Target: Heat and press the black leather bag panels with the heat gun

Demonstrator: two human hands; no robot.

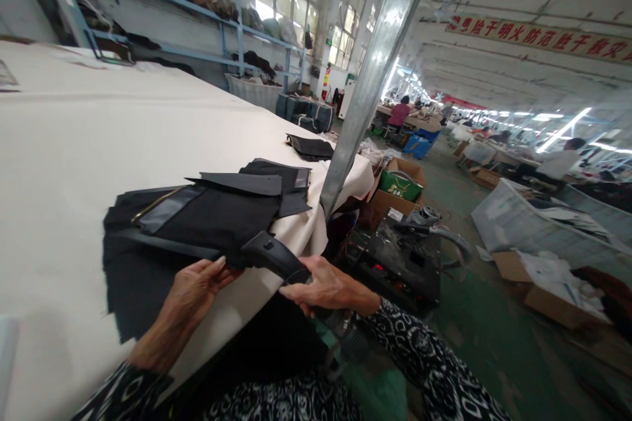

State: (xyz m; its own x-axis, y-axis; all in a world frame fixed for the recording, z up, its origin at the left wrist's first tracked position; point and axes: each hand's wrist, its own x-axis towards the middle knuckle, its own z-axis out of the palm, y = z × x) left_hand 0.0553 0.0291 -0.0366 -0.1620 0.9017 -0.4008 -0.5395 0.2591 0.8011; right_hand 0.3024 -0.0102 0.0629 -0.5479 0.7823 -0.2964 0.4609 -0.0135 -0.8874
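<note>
Floppy black fabric (197, 223) at 12 o'clock, best held by its edge, is pressed by spread left fingers (212, 273); a black handheld tool (274, 256) is gripped by curled right fingers (306, 276).

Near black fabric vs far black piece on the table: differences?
The near fabric is much larger and touched by the left hand; the far piece is small, bunched, untouched. The near fabric has a grey strip; the far piece shows none. Both are black, on the cream table cover.
</note>
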